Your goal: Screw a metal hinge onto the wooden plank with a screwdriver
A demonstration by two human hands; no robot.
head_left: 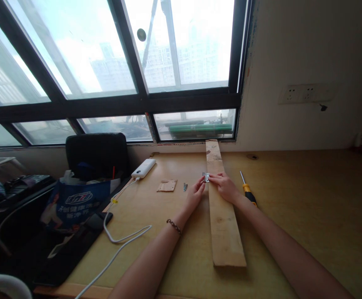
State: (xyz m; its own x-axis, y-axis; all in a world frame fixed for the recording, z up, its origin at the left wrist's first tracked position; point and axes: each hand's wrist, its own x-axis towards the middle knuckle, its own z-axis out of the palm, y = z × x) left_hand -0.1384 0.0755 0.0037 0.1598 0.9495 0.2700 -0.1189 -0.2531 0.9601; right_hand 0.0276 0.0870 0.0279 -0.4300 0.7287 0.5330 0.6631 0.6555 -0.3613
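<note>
Aligning hinge (206,177) at left edge of plank (226,232), apparently; left hand (195,192) pinches it, right hand (226,187) touches it, can't tell grip; next move needs steadiness.

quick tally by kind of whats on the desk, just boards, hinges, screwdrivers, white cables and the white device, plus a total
Wooden board: 1
Hinge: 1
Screwdriver: 1
White cable: 1
White device: 1
Total: 5
</note>
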